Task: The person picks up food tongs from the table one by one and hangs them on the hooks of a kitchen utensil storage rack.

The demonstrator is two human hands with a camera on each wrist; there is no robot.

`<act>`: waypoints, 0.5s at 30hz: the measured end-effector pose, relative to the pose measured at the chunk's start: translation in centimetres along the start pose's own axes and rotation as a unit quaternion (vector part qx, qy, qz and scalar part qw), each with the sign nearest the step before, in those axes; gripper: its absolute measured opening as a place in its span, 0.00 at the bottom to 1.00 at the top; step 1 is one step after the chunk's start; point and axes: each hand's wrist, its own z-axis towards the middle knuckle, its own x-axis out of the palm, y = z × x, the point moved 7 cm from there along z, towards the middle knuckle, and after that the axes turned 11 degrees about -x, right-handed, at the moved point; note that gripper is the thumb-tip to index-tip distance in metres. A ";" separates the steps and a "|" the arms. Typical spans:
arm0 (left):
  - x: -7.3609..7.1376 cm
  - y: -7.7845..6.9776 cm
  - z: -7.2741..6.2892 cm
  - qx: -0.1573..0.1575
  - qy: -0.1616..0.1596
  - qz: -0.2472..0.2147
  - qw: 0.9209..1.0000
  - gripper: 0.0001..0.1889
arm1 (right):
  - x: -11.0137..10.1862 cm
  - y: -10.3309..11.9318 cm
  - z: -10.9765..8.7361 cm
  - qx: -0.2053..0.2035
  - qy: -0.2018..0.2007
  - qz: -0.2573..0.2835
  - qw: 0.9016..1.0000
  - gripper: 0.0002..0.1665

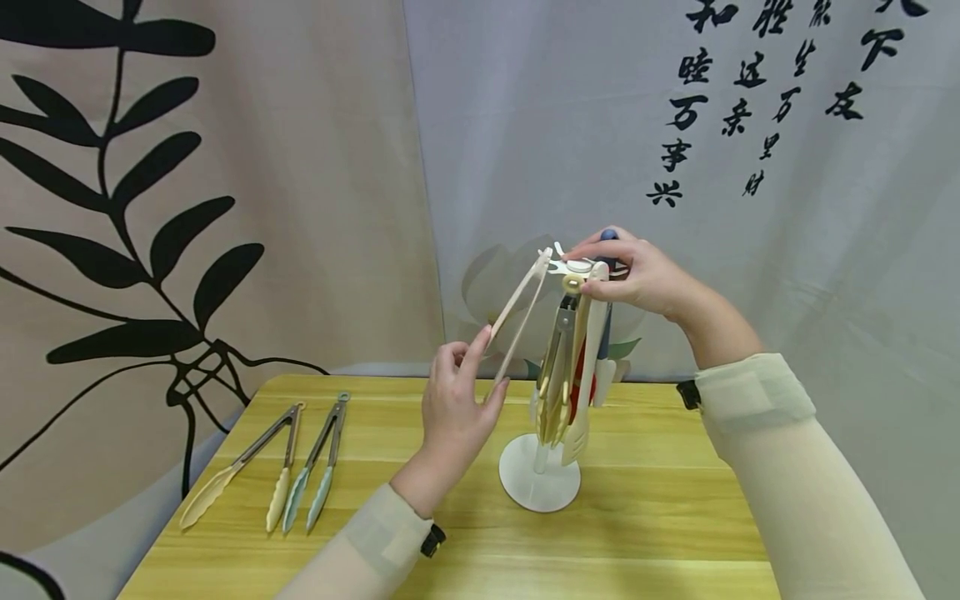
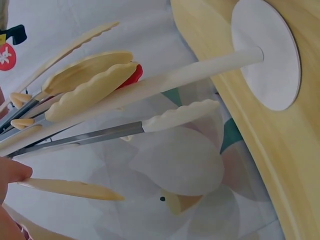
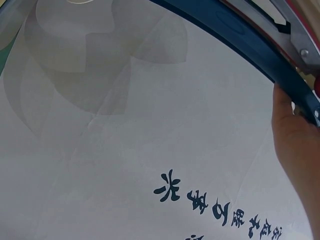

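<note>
In the head view my left hand (image 1: 459, 404) pinches a pair of slim cream tongs (image 1: 517, 294) between fingers and thumb. Their joined top end is right at a hook on the left of a white utensil rack (image 1: 540, 492). My right hand (image 1: 637, 271) grips the rack's hooked top (image 1: 576, 267), thumb in front. Beneath it hang several tongs and utensils, among them yellow-tipped tongs (image 1: 553, 383) and a dark blue-handled utensil (image 3: 225, 35). Tongs with white scalloped tips (image 2: 180, 115) hang beside the pole in the left wrist view, close to my left fingers.
On the wooden table's (image 1: 637, 517) left side lie two spread tongs, one with cream tips (image 1: 210, 496) and one with pale blue tips (image 1: 296, 500). A printed cloth (image 1: 337, 167) hangs behind the table's back edge.
</note>
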 end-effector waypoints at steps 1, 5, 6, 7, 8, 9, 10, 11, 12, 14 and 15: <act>0.0 0.0 0.0 0.000 -0.002 0.002 1.000 0.41 | 0.0 0.0 0.0 -0.001 0.000 0.000 1.000 0.25; -0.1 0.0 0.0 0.002 -0.010 0.012 1.000 0.41 | 0.0 0.0 0.1 0.001 -0.003 0.002 1.000 0.25; -0.1 -0.1 0.0 0.002 -0.010 0.015 1.000 0.41 | 0.0 0.0 0.1 0.002 -0.003 0.002 1.000 0.25; -0.2 -0.1 0.0 0.003 -0.012 0.019 1.000 0.41 | 0.0 0.0 0.1 0.002 -0.003 0.002 1.000 0.25; -0.2 -0.1 0.0 0.004 -0.013 0.022 1.000 0.41 | 0.0 0.0 0.1 0.003 -0.003 0.002 1.000 0.25; -0.2 -0.1 -0.1 0.006 -0.016 0.027 1.000 0.40 | 0.0 -0.1 0.1 0.004 -0.003 0.002 1.000 0.25; -0.3 -0.2 -0.1 0.007 -0.018 0.030 0.999 0.40 | 0.0 -0.1 0.0 0.005 -0.003 0.002 1.000 0.25; -0.3 -0.2 -0.1 0.008 -0.022 0.033 0.999 0.40 | 0.0 0.0 0.0 0.005 -0.003 0.002 1.000 0.25; -0.4 -0.2 -0.1 0.009 -0.025 0.036 0.999 0.41 | 0.0 0.0 0.0 0.005 -0.003 0.002 1.000 0.25; -0.5 -0.3 0.0 0.013 -0.033 0.043 0.998 0.41 | -0.1 0.0 -0.1 0.006 -0.004 0.001 1.000 0.25; -0.6 -0.3 0.0 0.016 -0.036 0.048 0.998 0.41 | -0.1 0.0 -0.1 0.007 -0.004 0.001 1.000 0.25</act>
